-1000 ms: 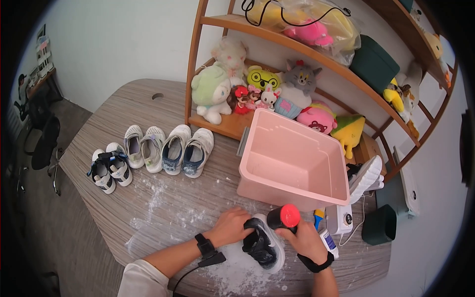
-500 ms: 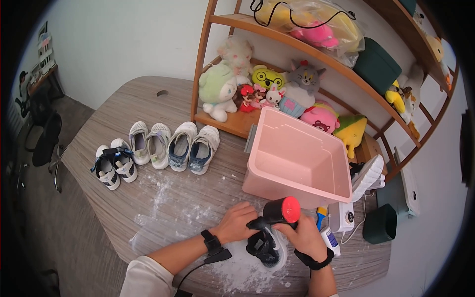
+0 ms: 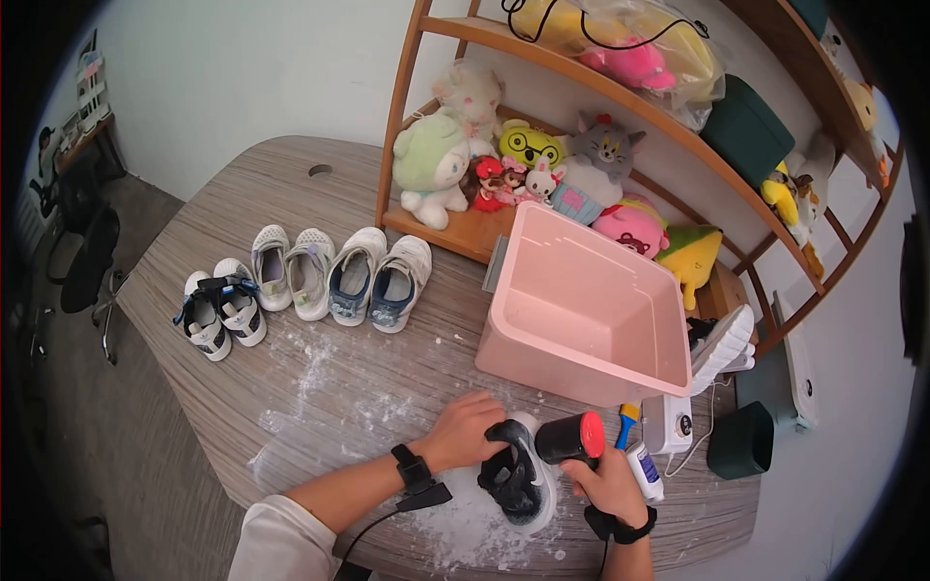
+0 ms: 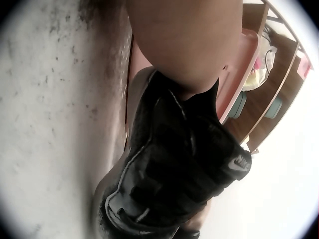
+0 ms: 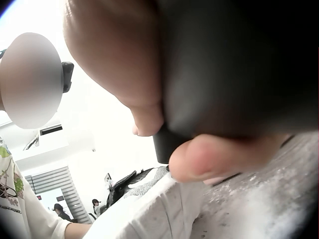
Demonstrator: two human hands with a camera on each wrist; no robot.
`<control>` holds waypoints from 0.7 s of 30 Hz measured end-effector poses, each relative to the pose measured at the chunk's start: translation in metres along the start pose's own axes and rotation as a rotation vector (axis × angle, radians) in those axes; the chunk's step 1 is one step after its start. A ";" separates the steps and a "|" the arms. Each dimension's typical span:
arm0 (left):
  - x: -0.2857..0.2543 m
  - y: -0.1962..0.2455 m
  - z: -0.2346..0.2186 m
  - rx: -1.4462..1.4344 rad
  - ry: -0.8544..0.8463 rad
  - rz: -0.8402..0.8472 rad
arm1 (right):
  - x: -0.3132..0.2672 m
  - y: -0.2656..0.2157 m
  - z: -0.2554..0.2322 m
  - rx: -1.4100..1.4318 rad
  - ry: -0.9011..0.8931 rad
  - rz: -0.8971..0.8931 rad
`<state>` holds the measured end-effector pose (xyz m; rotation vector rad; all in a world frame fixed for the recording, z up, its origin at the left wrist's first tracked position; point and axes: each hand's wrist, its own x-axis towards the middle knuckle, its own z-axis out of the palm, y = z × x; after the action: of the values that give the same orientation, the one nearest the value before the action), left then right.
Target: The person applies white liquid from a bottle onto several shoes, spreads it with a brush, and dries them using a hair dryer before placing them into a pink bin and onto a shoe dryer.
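Observation:
A black shoe with a white sole [image 3: 518, 479] rests on the table, white residue around it. My left hand [image 3: 468, 433] grips its heel end; in the left wrist view the hand [image 4: 187, 45] covers that end of the black shoe [image 4: 164, 164]. Just right of the shoe, my right hand [image 3: 612, 484] holds a black device with a red end [image 3: 572, 438]. In the right wrist view, fingers [image 5: 209, 157] curl round the dark device [image 5: 239, 64], with the white sole [image 5: 159, 209] below.
Several pale shoes [image 3: 354, 278] line the table's left. A pink bin [image 3: 591, 378] stands behind the hands, before a wooden shelf [image 3: 397, 145] of plush toys. Blue brush [image 3: 625, 426], white bottle [image 3: 645, 472] and white device [image 3: 666, 426] lie right; a dark green bin [image 3: 741, 443] is beyond.
The black device has moved off the top of the shoe to its right, and the right hand has shifted right and slightly down. The left hand keeps its grip.

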<state>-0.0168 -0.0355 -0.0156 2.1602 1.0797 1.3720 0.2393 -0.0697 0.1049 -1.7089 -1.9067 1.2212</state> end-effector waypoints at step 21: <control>0.001 -0.002 0.000 0.056 -0.217 -0.112 | 0.038 0.022 0.012 0.393 -0.096 -0.005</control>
<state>-0.0177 -0.0329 -0.0163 2.1916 1.1460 1.0433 0.2367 -0.0411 0.0698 -1.4595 -1.5830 1.5771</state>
